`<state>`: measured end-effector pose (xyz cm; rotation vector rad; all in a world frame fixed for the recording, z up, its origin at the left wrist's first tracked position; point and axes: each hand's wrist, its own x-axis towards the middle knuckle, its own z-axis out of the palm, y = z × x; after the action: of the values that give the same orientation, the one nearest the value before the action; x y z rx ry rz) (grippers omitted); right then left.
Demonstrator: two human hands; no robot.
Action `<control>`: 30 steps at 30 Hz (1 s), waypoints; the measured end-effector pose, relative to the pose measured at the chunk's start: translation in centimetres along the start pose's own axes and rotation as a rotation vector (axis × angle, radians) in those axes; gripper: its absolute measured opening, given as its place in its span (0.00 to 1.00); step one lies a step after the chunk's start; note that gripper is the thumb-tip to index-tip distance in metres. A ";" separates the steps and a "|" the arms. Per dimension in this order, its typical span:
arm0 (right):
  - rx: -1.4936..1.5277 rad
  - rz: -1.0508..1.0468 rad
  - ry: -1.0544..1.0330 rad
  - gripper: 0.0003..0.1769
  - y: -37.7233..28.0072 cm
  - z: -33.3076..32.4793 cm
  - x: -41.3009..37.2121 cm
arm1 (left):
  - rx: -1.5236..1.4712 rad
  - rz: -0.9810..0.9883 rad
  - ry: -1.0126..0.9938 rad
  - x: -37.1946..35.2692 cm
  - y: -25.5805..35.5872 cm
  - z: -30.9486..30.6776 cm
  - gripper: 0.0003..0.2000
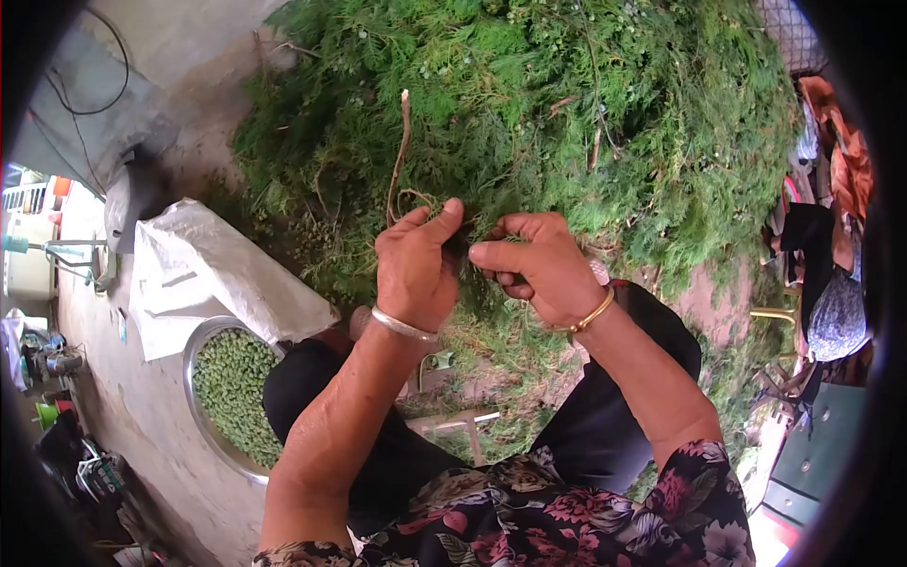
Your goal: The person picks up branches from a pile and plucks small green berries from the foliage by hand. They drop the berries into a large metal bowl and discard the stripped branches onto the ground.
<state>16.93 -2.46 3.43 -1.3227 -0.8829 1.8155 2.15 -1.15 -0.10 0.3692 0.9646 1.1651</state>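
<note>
My left hand [416,269] is closed round a thin conifer branch, its bare brown stem [402,156] sticking up past the fingers with a pale broken tip. Close beside it, my right hand [543,269] has its thumb pressed against the fingers. Whatever sits in that pinch is too small and shaded to make out. Both hands are above my lap, in front of a large heap of green conifer branches [529,104]. A metal basin [192,373] full of small green cones [241,397] stands on the floor by my left knee.
A white sack [213,274] lies between the basin and the heap. Loose sprigs [510,369] litter the ground between my legs. Clothes [836,312] hang at the right, above a green box [817,444]. Tools and machine parts [99,472] lie at the far left.
</note>
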 end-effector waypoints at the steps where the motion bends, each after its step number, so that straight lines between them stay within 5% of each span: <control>1: -0.005 -0.004 0.000 0.10 -0.1 -0.1 -0.1 | -0.004 0.004 -0.003 0.1 0.1 0.0 0.06; 4: 0.187 0.016 -0.147 0.05 -0.1 -0.7 -0.5 | 0.160 0.092 0.038 1.4 0.6 -1.4 0.07; 7: 0.379 -0.064 -0.253 0.06 0.1 -1.7 -0.2 | -0.066 0.040 0.136 2.2 2.6 -2.0 0.07; 10: 0.832 0.026 -0.330 0.14 0.2 -3.3 1.1 | -0.003 0.039 0.048 1.0 3.0 -1.5 0.06; 17: 0.925 0.029 -0.007 0.17 -2.3 -3.2 0.6 | 0.119 0.020 0.017 0.1 1.9 -1.4 0.05; 20: 0.971 -0.024 -0.020 0.15 -1.4 -4.7 1.3 | 0.185 0.009 0.089 -0.1 1.1 -0.7 0.07; 21: 0.974 -0.092 -0.177 0.14 -1.2 -5.2 1.3 | 0.278 0.038 0.098 0.3 0.2 -1.5 0.14; 23: 0.793 -0.200 -0.147 0.16 -1.4 -5.0 1.1 | 0.209 -0.092 0.061 -1.2 1.2 -0.1 0.30; 27: 0.794 -0.155 -0.098 0.21 -3.1 -1.1 0.7 | 0.192 0.009 0.054 0.8 -1.1 -0.1 0.08; 30: 0.937 -0.001 -0.330 0.21 -4.4 7.3 -0.3 | 0.127 0.088 0.124 1.4 -1.5 0.2 0.08</control>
<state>10.57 -1.31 9.03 -0.4338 -0.1000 2.0713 3.35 -0.47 -1.61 0.4490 1.1442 1.2206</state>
